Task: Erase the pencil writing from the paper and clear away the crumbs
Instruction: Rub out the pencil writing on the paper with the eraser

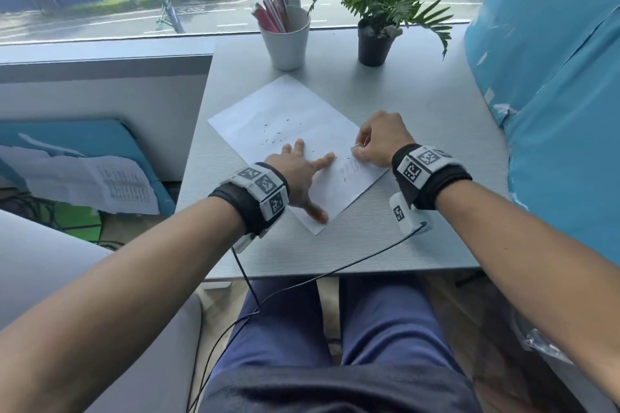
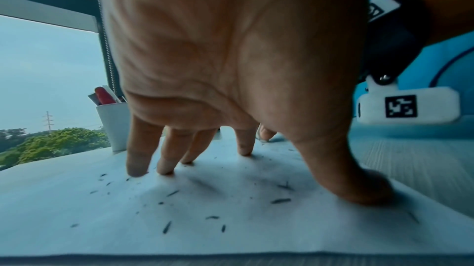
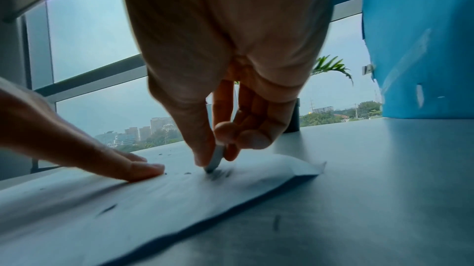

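A white sheet of paper (image 1: 285, 117) lies turned on the grey table (image 1: 419, 238). Dark eraser crumbs (image 1: 275, 136) speckle its middle, and faint pencil strokes (image 1: 350, 169) show near its right corner. My left hand (image 1: 302, 174) lies spread flat on the paper, fingers (image 2: 138, 161) straight and pressing it down among crumbs (image 2: 280, 201). My right hand (image 1: 379, 141) pinches a small grey-white eraser (image 3: 215, 159) between thumb and fingers, its tip touching the paper (image 3: 128, 209) on a blurred pencil mark (image 3: 220, 175). The paper's right corner (image 3: 318, 167) curls up slightly.
A white cup of pens (image 1: 287, 40) and a black potted plant (image 1: 375, 42) stand at the table's far edge by the window. A large blue padded object (image 1: 553, 77) borders the right side. A thin black cable (image 1: 335, 273) crosses the near table edge.
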